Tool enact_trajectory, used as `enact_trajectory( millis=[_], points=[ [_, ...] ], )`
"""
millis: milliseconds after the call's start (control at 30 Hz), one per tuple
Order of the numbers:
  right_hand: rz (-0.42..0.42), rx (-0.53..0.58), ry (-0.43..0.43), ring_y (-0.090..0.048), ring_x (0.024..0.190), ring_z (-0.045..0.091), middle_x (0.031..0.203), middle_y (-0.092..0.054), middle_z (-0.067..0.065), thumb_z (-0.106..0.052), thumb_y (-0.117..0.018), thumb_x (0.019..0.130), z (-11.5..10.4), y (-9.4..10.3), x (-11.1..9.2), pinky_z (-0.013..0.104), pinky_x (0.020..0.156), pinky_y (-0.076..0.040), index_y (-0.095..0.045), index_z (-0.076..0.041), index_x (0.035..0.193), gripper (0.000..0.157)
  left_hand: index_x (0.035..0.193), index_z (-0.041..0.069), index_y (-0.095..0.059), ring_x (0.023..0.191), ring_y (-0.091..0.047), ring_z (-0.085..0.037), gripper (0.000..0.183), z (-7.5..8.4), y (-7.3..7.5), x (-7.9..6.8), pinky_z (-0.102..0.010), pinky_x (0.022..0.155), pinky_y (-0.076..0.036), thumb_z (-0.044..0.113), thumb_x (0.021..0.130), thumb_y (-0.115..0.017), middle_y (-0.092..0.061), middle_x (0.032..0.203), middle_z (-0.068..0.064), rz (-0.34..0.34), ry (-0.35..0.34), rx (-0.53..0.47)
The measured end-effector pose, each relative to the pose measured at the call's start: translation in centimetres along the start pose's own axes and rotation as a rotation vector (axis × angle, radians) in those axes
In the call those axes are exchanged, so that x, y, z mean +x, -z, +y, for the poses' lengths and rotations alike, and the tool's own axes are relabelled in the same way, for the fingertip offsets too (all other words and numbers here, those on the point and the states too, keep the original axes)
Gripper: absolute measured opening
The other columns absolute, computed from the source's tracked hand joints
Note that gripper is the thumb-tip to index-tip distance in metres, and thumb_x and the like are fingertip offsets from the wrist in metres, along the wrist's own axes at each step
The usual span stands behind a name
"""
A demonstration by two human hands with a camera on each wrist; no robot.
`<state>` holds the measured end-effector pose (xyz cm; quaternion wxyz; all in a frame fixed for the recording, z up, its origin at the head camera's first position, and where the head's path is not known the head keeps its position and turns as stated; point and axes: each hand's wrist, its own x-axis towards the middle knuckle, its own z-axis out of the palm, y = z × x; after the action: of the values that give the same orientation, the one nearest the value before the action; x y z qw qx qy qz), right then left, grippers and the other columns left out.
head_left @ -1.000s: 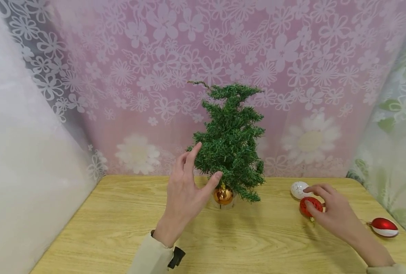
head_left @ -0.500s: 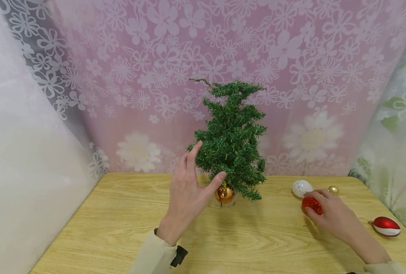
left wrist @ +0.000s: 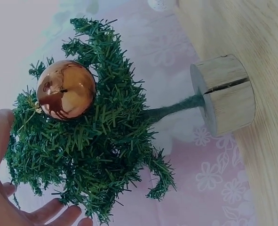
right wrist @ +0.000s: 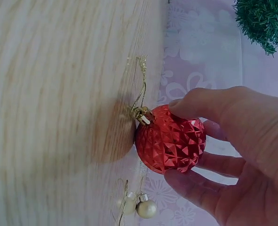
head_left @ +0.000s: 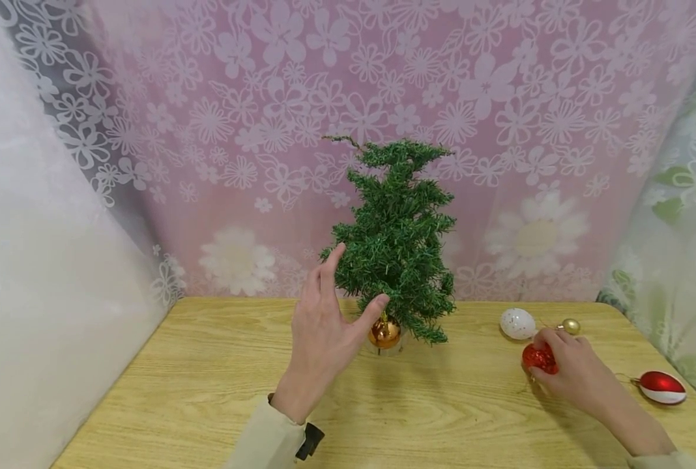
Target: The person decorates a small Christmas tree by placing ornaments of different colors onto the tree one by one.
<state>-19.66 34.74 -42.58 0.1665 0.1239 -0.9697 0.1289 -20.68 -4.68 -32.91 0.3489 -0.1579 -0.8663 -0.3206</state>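
My left hand [head_left: 326,332] reaches to the left side of a small green artificial Christmas tree [head_left: 397,241], its fingers spread and relaxed by the branches. From a low front branch hangs a shiny copper bauble [left wrist: 66,90], just beyond the left thumb in the head view. On the right, my right hand [head_left: 582,374] grips a red faceted bauble [right wrist: 171,139] between thumb and fingers. The bauble's gold cap [right wrist: 142,115] and gold string point toward the tabletop, and it sits close against the wood.
A white speckled bauble [head_left: 517,324] lies just behind the right hand, with a small gold bauble [head_left: 571,326] beside it. A red-and-white ornament [head_left: 662,387] rests near the right edge of the wooden table [head_left: 207,391]. The tree stands on a round wooden base [left wrist: 225,94]; floral curtains hang behind.
My right hand has closed round the red bauble and shifted it slightly right, away from the white one. The small gold bauble has come into sight. My left hand has barely moved.
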Motion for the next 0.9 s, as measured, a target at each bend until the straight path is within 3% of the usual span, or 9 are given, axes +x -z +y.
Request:
enact_trajectory(
  millis=[133,300,467,600,767,900],
  points=[
    [-0.015,0.006,-0.017,-0.064,0.082,0.032,0.093,-0.063,0.011,-0.010,-0.089,0.073,0.2,0.1,-0.1,0.060,0.079,-0.047,-0.058,-0.002,0.099,0.041,0.163,0.035,-0.019,0.089,-0.061,-0.026,0.092,0.1,-0.2,0.0,-0.040,0.069,-0.051,0.068,0.090,-0.064,-0.058,0.129,-0.012,0.012,0.008,0.024],
    [-0.030,0.036,-0.029,-0.064,0.088,0.043,0.103,-0.064,0.022,-0.011,-0.089,0.072,0.3,0.4,-0.3,0.064,0.078,-0.050,-0.061,0.001,0.110,0.048,0.162,0.033,-0.022,0.092,-0.064,-0.029,0.086,0.2,-0.4,0.0,-0.045,0.072,-0.052,0.062,0.093,-0.064,-0.059,0.129,-0.011,0.019,0.032,0.017],
    [-0.027,0.072,-0.024,-0.063,0.088,0.048,0.108,-0.061,0.029,-0.012,-0.089,0.073,0.3,0.4,-0.8,0.057,0.069,-0.057,-0.066,0.000,0.113,0.048,0.161,0.034,-0.024,0.091,-0.063,-0.028,0.081,0.1,-0.4,0.0,-0.044,0.072,-0.052,0.059,0.095,-0.063,-0.059,0.131,-0.010,0.010,0.055,0.013],
    [-0.008,0.108,-0.019,-0.066,0.086,0.041,0.108,-0.060,0.029,-0.012,-0.090,0.073,0.3,0.4,-1.0,0.046,0.064,-0.059,-0.067,0.001,0.113,0.048,0.160,0.033,-0.027,0.096,-0.065,-0.029,0.077,0.0,-0.4,0.1,-0.046,0.074,-0.053,0.056,0.096,-0.063,-0.059,0.133,-0.011,0.010,0.064,0.005],
    [0.051,0.141,-0.044,-0.066,0.083,0.033,0.109,-0.059,0.026,-0.014,-0.091,0.073,-0.3,0.7,-1.0,0.033,0.058,-0.054,-0.068,-0.003,0.114,0.049,0.161,0.030,-0.029,0.094,-0.065,-0.029,0.076,0.0,-0.4,0.0,-0.047,0.075,-0.053,0.053,0.097,-0.063,-0.059,0.130,-0.012,0.042,0.003,0.053],
    [0.133,0.171,-0.021,-0.058,0.079,0.006,0.100,-0.057,0.014,-0.010,-0.092,0.070,-1.0,0.9,-1.0,0.022,0.053,-0.050,-0.069,-0.006,0.112,0.048,0.163,0.028,-0.026,0.095,-0.066,-0.029,0.080,0.0,-0.4,0.0,-0.045,0.072,-0.052,0.050,0.097,-0.065,-0.058,0.135,-0.012,0.086,-0.059,0.082]
  ],
)
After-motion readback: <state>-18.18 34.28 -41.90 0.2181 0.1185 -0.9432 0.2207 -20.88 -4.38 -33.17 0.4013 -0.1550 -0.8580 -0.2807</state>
